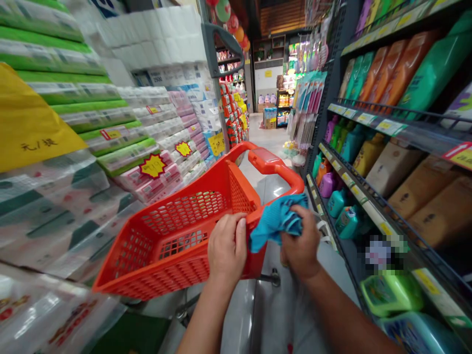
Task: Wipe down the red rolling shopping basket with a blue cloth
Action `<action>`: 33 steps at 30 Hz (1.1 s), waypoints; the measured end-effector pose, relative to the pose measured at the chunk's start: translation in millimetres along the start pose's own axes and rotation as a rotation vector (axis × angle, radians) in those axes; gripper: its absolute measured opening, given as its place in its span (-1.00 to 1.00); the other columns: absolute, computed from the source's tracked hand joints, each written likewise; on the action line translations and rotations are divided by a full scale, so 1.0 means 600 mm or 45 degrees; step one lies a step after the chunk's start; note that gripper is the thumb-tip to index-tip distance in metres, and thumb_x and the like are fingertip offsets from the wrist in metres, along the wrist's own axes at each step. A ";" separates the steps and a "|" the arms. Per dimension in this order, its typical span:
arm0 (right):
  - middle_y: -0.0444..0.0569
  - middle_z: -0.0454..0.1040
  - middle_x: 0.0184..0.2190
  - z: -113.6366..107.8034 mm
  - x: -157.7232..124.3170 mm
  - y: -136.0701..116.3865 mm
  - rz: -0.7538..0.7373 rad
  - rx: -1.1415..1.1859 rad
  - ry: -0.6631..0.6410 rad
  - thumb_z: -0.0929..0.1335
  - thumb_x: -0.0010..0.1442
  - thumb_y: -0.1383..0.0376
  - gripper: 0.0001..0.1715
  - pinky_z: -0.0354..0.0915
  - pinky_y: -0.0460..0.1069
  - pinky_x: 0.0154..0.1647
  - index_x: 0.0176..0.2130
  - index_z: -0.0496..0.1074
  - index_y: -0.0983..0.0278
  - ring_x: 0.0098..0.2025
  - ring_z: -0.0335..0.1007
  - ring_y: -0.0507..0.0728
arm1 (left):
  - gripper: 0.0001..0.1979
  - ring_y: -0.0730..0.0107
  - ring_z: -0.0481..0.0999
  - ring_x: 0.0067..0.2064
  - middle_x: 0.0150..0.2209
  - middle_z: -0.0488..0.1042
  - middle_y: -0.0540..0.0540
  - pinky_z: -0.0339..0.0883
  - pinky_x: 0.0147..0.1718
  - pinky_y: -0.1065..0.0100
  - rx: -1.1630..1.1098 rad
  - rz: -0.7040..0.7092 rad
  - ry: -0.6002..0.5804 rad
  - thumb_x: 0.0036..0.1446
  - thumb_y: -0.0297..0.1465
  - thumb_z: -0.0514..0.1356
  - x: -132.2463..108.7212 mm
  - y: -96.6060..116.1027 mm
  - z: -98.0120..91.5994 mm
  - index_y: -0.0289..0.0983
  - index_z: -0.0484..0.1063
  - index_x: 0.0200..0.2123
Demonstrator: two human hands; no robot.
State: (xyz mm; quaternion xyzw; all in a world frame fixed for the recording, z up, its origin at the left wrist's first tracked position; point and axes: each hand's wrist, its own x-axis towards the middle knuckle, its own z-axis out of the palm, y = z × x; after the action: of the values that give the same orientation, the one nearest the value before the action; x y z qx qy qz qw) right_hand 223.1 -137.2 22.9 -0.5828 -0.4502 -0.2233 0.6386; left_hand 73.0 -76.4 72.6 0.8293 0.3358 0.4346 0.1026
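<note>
Two hands, I log from my remote station, stand close but apart: left hand (227, 248) clamped on the near rim of the red plastic basket (191, 265), whose long axis runs forward, right hand (300, 241) bunching a blue cloth (276, 221) just beside that rim.

Left of aisle: wrapped toilet-paper packs (110, 118) stacked high, starburst price stickers (152, 165) on the pink ones. Right: metal shelving (334, 83) with green and orange refill pouches (391, 73) above yellow and teal bottles (368, 155). Far end: balloons (223, 11) overhead, cardboard cartons (270, 118) on the floor.
</note>
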 end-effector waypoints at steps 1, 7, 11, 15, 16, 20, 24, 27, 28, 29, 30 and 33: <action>-0.02 0.50 -0.20 -0.009 0.016 0.008 0.048 -0.007 0.077 0.36 0.16 0.30 -0.67 0.41 0.09 -0.08 -0.05 0.39 0.19 -0.15 0.48 0.19 | -0.72 0.31 0.52 -0.15 -0.22 0.54 -0.08 0.33 -0.10 0.29 0.012 -0.012 0.009 0.41 -0.28 -0.02 -0.001 0.002 -0.002 -0.21 0.46 -0.16; -0.05 0.50 -0.25 -0.055 0.039 -0.019 -0.086 -0.012 -0.070 0.37 0.19 0.27 -0.74 0.41 0.02 -0.21 -0.08 0.43 0.18 -0.24 0.48 0.14 | -0.67 0.34 0.47 -0.29 -0.39 0.46 -0.03 0.24 -0.29 0.32 0.121 -0.115 -0.010 0.40 -0.22 0.01 0.000 0.031 -0.010 -0.20 0.37 -0.39; -0.07 0.53 -0.30 -0.083 0.051 -0.029 -0.147 -0.052 -0.091 0.40 0.17 0.24 -0.80 0.41 0.00 -0.23 -0.14 0.48 0.17 -0.27 0.49 0.13 | -0.69 0.36 0.44 -0.29 -0.38 0.45 -0.04 0.20 -0.29 0.34 0.133 -0.026 -0.010 0.41 -0.26 -0.01 -0.008 0.044 -0.007 -0.21 0.42 -0.34; -0.01 0.61 -0.19 -0.110 0.110 -0.014 0.309 0.029 -0.026 0.40 0.11 0.21 -0.62 0.45 0.05 -0.15 -0.06 0.53 0.24 -0.21 0.54 0.17 | -0.66 0.41 0.36 -0.40 -0.46 0.36 0.00 0.11 -0.38 0.33 0.210 0.048 0.092 0.41 -0.29 0.01 -0.022 0.045 -0.011 -0.21 0.30 -0.46; 0.00 0.62 -0.19 -0.118 0.124 -0.013 0.432 0.071 -0.097 0.39 0.10 0.20 -0.59 0.46 0.06 -0.16 -0.04 0.54 0.26 -0.23 0.54 0.18 | -0.64 0.43 0.32 -0.43 -0.49 0.32 0.02 0.07 -0.41 0.32 0.232 0.066 0.130 0.41 -0.30 0.01 -0.025 0.044 -0.014 -0.21 0.24 -0.50; -0.07 0.64 -0.28 -0.151 0.147 -0.027 0.529 0.148 -0.401 0.38 0.06 0.20 -0.60 0.46 0.01 -0.30 -0.09 0.59 0.23 -0.32 0.55 0.17 | -0.60 0.45 0.22 -0.50 -0.56 0.18 0.05 -0.01 -0.46 0.30 0.226 0.134 0.225 0.38 -0.36 0.03 -0.035 0.033 -0.033 -0.20 0.07 -0.55; -0.11 0.63 -0.30 -0.169 0.147 -0.042 0.310 0.156 -0.613 0.38 0.06 0.23 -0.64 0.44 -0.05 -0.37 -0.13 0.61 0.20 -0.34 0.55 0.14 | -0.60 0.44 0.23 -0.50 -0.57 0.15 0.05 0.02 -0.46 0.31 0.083 0.154 0.186 0.37 -0.41 0.03 -0.045 0.030 -0.055 -0.19 0.05 -0.56; -0.11 0.63 -0.28 -0.166 0.150 -0.045 0.239 0.097 -0.617 0.34 0.09 0.28 -0.61 0.44 -0.04 -0.34 -0.09 0.60 0.20 -0.33 0.56 0.14 | -0.71 0.40 0.35 -0.40 -0.49 0.34 0.00 0.15 -0.36 0.31 -0.011 0.188 0.143 0.36 -0.45 0.03 -0.055 0.051 -0.064 -0.22 0.27 -0.47; -0.11 0.64 -0.26 -0.165 0.150 -0.047 0.193 0.079 -0.595 0.32 0.09 0.30 -0.60 0.44 -0.04 -0.31 -0.09 0.59 0.20 -0.30 0.56 0.14 | -0.77 0.38 0.40 -0.34 -0.43 0.42 -0.02 0.20 -0.30 0.30 -0.039 0.212 0.130 0.35 -0.47 0.04 -0.058 0.062 -0.065 -0.23 0.35 -0.39; -0.10 0.63 -0.22 -0.165 0.149 -0.049 0.128 0.073 -0.590 0.31 0.09 0.33 -0.59 0.45 -0.04 -0.27 -0.08 0.58 0.20 -0.26 0.57 0.14 | -0.81 0.37 0.43 -0.29 -0.36 0.48 -0.03 0.24 -0.24 0.30 -0.068 0.237 0.120 0.34 -0.49 0.04 -0.062 0.072 -0.066 -0.23 0.40 -0.30; -0.09 0.63 -0.18 -0.166 0.147 -0.052 0.050 0.079 -0.617 0.31 0.10 0.35 -0.59 0.44 -0.04 -0.23 -0.06 0.57 0.19 -0.21 0.57 0.14 | -0.83 0.36 0.45 -0.25 -0.31 0.51 -0.04 0.26 -0.19 0.29 -0.095 0.259 0.116 0.33 -0.50 0.04 -0.065 0.081 -0.067 -0.23 0.42 -0.24; -0.11 0.60 -0.10 -0.172 0.142 -0.059 -0.156 0.121 -0.796 0.33 0.15 0.37 -0.64 0.42 -0.05 -0.11 -0.05 0.53 0.15 -0.12 0.54 0.12 | -0.82 0.38 0.46 -0.22 -0.28 0.53 -0.04 0.28 -0.15 0.29 -0.162 0.286 0.142 0.31 -0.53 0.04 -0.074 0.098 -0.070 -0.23 0.42 -0.19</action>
State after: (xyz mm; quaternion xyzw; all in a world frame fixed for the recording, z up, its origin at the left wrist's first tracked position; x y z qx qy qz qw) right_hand 269.0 -222.0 121.8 -0.5644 -0.6687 -0.0502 0.4814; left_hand 49.6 -154.6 96.1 0.8281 0.2176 0.5094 0.0869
